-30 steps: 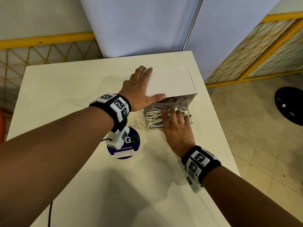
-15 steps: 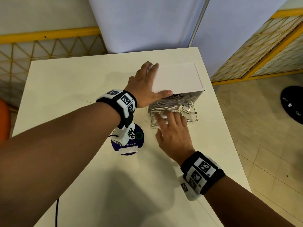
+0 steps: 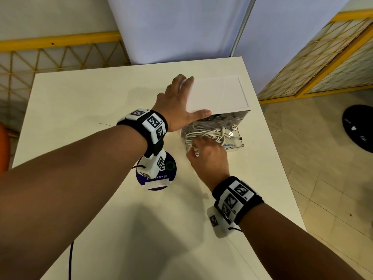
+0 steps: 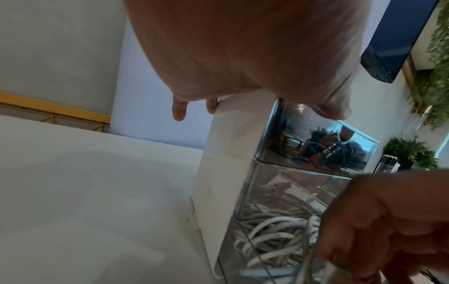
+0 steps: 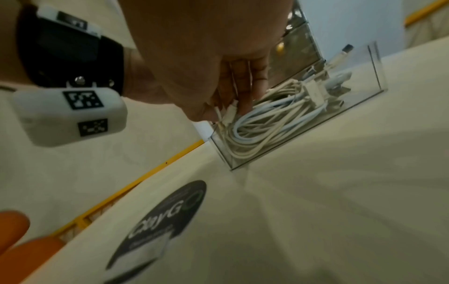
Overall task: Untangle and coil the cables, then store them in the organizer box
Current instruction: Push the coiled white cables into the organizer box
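While my left hand (image 3: 181, 110) lies flat against the white side and top edge of the organizer box (image 3: 218, 93), fingers straight and thumb along the front rim, my right hand (image 3: 210, 154) reaches into the clear drawer (image 3: 239, 138) pulled out at the front; its fingers (image 5: 245, 92) curl down among the white cables (image 5: 267, 119), seemingly pinching a strand at the near left corner. These cables lie bundled in the drawer, plugs toward the far end. I judge them light, limp and springy, so loops will want to pop up over the thin wall. Better to press on the thick of the coil than pull a plug, and the drawer looks brittle, so push it gently
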`<state>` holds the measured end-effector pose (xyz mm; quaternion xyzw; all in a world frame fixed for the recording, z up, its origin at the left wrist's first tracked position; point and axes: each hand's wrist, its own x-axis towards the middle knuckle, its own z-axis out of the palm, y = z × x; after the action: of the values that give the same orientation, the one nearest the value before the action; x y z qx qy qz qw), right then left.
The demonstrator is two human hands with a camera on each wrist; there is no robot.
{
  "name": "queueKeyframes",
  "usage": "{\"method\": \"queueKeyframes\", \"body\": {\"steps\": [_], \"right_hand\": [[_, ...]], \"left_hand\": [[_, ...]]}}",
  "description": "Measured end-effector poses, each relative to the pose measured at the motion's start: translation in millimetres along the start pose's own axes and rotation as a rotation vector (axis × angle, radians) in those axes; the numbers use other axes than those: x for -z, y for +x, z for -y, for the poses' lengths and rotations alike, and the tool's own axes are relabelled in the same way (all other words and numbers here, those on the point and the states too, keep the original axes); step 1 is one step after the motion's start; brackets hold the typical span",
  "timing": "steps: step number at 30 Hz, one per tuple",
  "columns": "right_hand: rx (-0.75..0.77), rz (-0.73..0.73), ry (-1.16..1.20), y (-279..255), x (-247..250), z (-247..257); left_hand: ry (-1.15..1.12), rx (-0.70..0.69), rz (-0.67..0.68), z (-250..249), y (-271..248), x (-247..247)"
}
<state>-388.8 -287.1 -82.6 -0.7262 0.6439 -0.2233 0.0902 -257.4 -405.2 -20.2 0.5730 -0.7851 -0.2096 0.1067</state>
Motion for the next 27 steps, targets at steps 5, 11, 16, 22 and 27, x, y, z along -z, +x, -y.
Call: {"method": "queueKeyframes", "body": {"steps": [5,11,16,22,27], "right_hand": [[0.017,-0.038,-0.101,-1,0,9],[0.016,0.015,-0.241,-6,1,-11],[0.085,0.135,-0.146,-7,8,-28],[0.171,0.259,0.011,-25,13,-29],[0.171,0.125,-0.15,-30,21,-49]], "left_hand": [[-0.015,0.005,0.001,2,0,-2],[-0.011,0.009,0.0,1,0,-2],[-0.016,0.007,-0.007,2,1,-4],[-0.013,0.009,-0.003,4,1,-4],[-0.013,0.002,-0.006,3,0,-3]]}}
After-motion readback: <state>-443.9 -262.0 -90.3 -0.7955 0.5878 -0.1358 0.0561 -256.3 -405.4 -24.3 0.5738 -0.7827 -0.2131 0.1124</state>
